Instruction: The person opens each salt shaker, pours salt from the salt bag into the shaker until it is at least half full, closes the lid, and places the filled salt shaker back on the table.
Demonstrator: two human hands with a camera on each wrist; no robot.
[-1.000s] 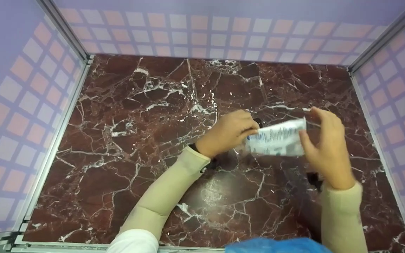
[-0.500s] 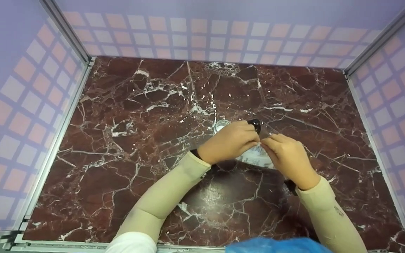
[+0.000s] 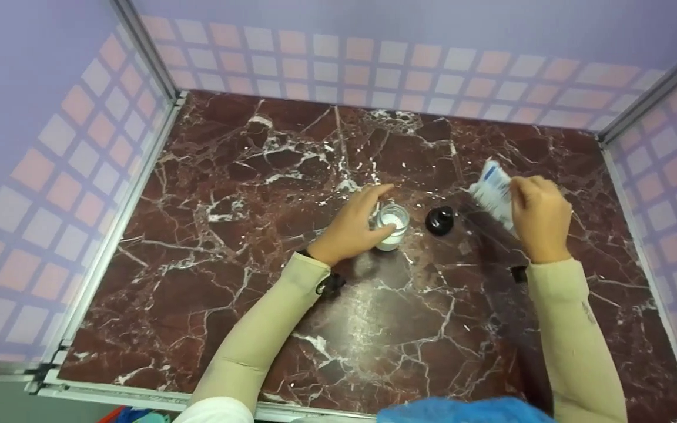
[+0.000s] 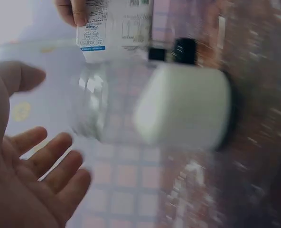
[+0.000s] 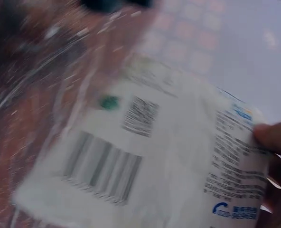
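A clear glass jar point(image 3: 395, 237), partly filled with white grains, stands uncapped on the marbled table. My left hand point(image 3: 350, 230) curves beside it, thumb and fingers spread. In the left wrist view those fingers point(image 4: 67, 175) are apart from the blurred jar point(image 4: 188, 107). My right hand point(image 3: 543, 214) pinches the edge of a white printed packet point(image 3: 493, 191) and holds it to the right. Across the right wrist view, the packet point(image 5: 173, 128) shows a barcode and small print, with a thumb point(image 5: 273, 137) at its edge.
A black lid-like piece point(image 3: 439, 221) with a raised knob sits just right of the jar. White specks are scattered on the table point(image 3: 291, 282) behind the jar. Purple checkered walls point(image 3: 374, 64) close off the back and sides.
The hands, earlier together at the packet, have separated. My right hand has carried the packet right and away from the body; my left hand has released it and moved beside the jar.
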